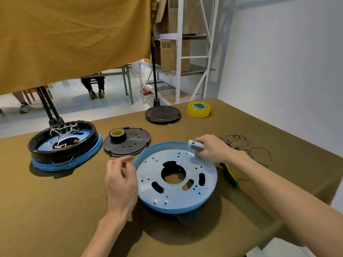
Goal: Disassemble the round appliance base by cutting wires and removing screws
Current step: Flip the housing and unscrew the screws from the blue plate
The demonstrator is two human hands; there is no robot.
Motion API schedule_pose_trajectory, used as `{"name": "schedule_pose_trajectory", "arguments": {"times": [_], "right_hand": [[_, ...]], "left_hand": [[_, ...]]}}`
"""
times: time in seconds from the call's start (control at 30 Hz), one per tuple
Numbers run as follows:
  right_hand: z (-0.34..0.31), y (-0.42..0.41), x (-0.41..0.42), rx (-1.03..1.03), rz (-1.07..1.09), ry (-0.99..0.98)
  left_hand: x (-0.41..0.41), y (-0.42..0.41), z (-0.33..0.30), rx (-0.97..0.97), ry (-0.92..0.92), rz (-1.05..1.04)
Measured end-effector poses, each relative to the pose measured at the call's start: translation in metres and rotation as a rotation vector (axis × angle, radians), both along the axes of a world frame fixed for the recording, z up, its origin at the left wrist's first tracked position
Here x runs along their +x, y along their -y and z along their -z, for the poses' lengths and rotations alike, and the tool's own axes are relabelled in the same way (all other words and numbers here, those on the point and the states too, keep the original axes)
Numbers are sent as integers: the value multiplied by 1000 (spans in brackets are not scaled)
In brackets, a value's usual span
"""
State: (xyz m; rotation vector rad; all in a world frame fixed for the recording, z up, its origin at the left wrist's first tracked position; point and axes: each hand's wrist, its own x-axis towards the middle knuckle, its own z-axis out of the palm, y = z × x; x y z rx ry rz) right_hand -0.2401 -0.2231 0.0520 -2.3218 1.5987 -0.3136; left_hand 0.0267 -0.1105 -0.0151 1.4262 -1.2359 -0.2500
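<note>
At far left on the olive surface (55, 210) sits a round base (64, 145), black ring on top and blue band below, with white wires (59, 133) tangled across its open top. Just right of it lies a black perforated disc (128, 145) carrying a roll of black tape (117, 135) with a yellow core. The left hand (120, 182) hovers beside the near-left rim of a pale blue plate (176, 180), fingers (126, 159) loosely curled and released, gripping nothing. The plate lies in the middle, dished side up, pierced by a large centre hole, oval slots and many small screw holes. Behind it, toward the far edge, rests a second black disc (163, 114), and next to that a yellow tape roll (199, 109). The right hand (213, 150) rests on the plate's far-right rim, fingers clenched around a small white and grey tool (194, 145). Under that wrist a green and yellow handle (231, 175) pokes out. Further right, loose blue wires (246, 145) lie scattered on the surface
</note>
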Motion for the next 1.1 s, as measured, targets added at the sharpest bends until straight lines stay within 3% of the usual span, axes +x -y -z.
{"name": "schedule_pose_trajectory", "arguments": {"times": [0.1, 0.2, 0.3, 0.4, 0.5, 0.57, 0.67, 0.8, 0.87, 0.97, 1.1], "right_hand": [[-3, 6, 8, -23, -28, -86], [11, -5, 1, -66, 140, -197], [22, -19, -13, -60, 173, -190], [12, -14, -15, -30, -1, -48], [2, -3, -5, -76, -125, -97], [3, 1, 4, -239, -75, -116], [-1, -3, 21, -476, -22, 281], [-31, -7, 63, -253, -29, 974], [-42, -4, 80, -201, -4, 1126], [-51, 8, 91, -147, 0, 1242], [-49, 24, 100, 93, -2, 1400]], "left_hand": [[3, 12, -2, 112, 38, 110], [5, 22, 1, 287, -183, 335], [7, 32, 4, 337, -363, 310], [13, 40, 5, 320, -388, 190], [13, 45, 4, 408, -293, 287], [8, 51, 0, 484, -301, 402], [3, 57, -10, 589, -414, 597], [3, 62, -11, 679, -695, 748], [3, 68, -11, 714, -738, 798], [3, 79, -13, 702, -590, 864], [2, 90, -11, 654, -458, 913]]}}
